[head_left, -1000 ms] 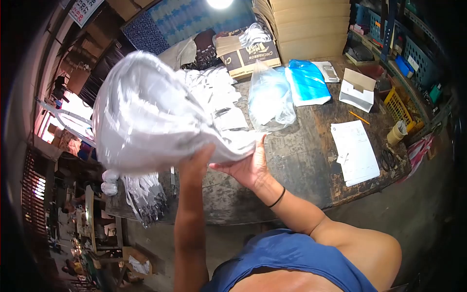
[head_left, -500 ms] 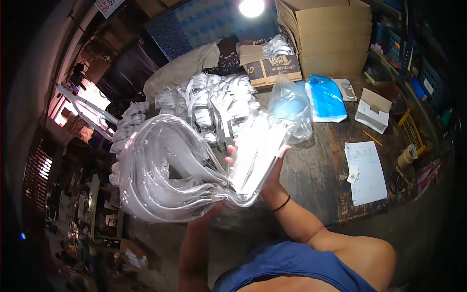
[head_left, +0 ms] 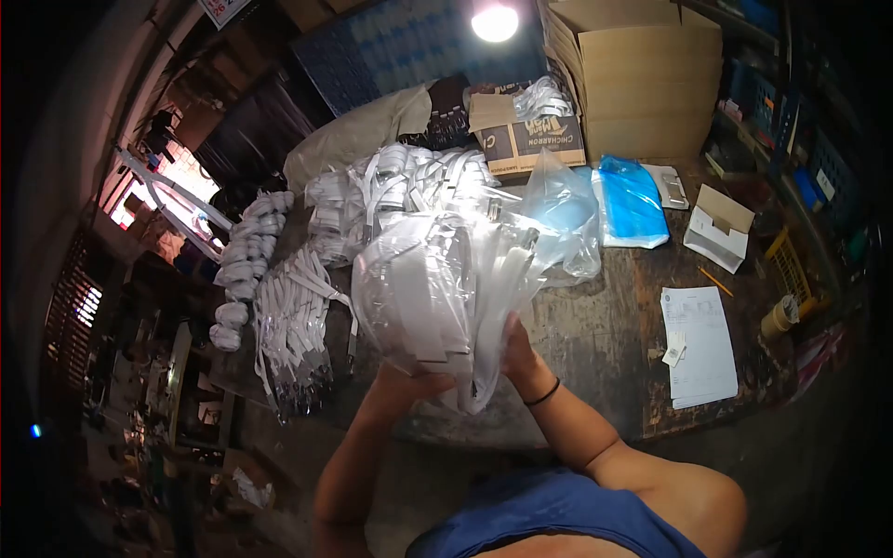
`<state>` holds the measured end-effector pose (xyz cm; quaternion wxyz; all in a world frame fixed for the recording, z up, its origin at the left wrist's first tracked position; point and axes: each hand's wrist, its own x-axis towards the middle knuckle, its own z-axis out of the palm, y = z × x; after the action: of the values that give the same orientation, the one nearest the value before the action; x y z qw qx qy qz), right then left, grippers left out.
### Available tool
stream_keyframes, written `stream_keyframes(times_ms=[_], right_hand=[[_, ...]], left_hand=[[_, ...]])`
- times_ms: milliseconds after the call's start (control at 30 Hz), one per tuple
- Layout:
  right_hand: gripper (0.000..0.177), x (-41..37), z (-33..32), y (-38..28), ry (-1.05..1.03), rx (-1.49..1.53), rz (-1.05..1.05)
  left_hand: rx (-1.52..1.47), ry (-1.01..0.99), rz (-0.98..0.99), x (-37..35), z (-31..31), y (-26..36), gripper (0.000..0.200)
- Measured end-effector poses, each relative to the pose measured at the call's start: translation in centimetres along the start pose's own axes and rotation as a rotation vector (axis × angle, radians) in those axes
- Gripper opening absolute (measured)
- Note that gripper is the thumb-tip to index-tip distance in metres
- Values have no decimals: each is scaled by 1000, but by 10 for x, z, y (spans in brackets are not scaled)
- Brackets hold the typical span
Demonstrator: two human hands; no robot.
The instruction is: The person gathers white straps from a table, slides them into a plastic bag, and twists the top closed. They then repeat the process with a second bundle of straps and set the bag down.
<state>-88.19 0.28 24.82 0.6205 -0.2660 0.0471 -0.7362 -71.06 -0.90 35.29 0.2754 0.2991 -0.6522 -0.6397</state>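
A bundle of white straps in clear plastic [head_left: 419, 298] is held up over the front of the wooden table. My left hand [head_left: 405, 386] grips its lower left side, the thumb lying across the plastic. On the bundle's right side is my right hand [head_left: 517, 352], closed against it, its fingers partly hidden. Behind the bundle lies a heap of white strap rolls [head_left: 409, 172]. Loose white straps with dark ends [head_left: 293, 321] lie to the left, beside a row of white rolls [head_left: 251, 246].
On the table [head_left: 595, 372] are a clear bag [head_left: 563, 223], a blue plastic packet [head_left: 633, 205], a small open box [head_left: 719, 228], a pencil [head_left: 715, 281] and papers [head_left: 698, 363]. Cardboard boxes [head_left: 651, 88] stand behind, and a yellow basket [head_left: 789, 270] is at the right.
The bundle has swung from the left toward the middle and is now more upright and compact, uncovering the loose straps. My left hand shows more clearly; my right hand is slightly lower.
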Motion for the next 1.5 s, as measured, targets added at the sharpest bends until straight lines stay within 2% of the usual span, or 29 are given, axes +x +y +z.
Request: stream_keyframes(times_ms=[67,133,233,367,433,667,733,867,933,967,1000,1033,1067,1100,1167,1200,1267,1367,1433,1500], right_hand=[[75,0,0,0,-26,-23,20],[72,-1,0,-1,-44,-37,77],[69,0,1,-5,-97,-49,154],[64,-6,5,-2,-125,51,162],[63,-9,3,1,-99,36,165],[62,-16,16,0,-74,92,177],[61,-15,8,2,-136,144,182],[56,-18,8,-1,-89,130,198],[54,-21,-5,4,-156,112,156],[55,-24,-12,7,-115,63,134],[55,-28,-19,10,-93,18,127],[60,-34,-16,12,-31,33,101],[65,-37,-23,13,-61,-11,115],[66,-40,-35,15,9,34,138],[67,-32,-41,20,103,31,151],[68,-30,-34,17,129,-8,127],[67,-35,-30,22,66,-14,176],[65,-33,-19,28,39,-76,189],[64,-33,-25,36,80,-258,125],[64,-34,-20,38,71,-327,145]], left_hand=[[-9,-38,63,2,4,4,50],[135,4,-130,0,4,4,66],[57,26,-172,-2,11,9,63],[2,28,-100,-7,13,4,53],[21,28,-146,-11,15,3,64],[-35,62,-19,-22,20,-2,67],[-6,96,-59,-21,24,1,68],[163,40,-198,-20,17,-5,73],[236,104,-119,-21,12,-21,81],[257,148,-89,-23,13,-21,84],[309,106,2,-22,17,-19,72],[352,128,24,-25,20,-19,73],[396,151,45,-28,23,-20,75],[417,214,-5,-29,26,-26,87],[334,273,117,-31,29,-39,109],[322,340,119,-34,29,-41,109],[150,259,225,-39,29,-42,117],[86,344,311,-43,23,-62,114],[45,298,245,-48,15,-71,112],[4,242,182,-54,9,-75,110]])
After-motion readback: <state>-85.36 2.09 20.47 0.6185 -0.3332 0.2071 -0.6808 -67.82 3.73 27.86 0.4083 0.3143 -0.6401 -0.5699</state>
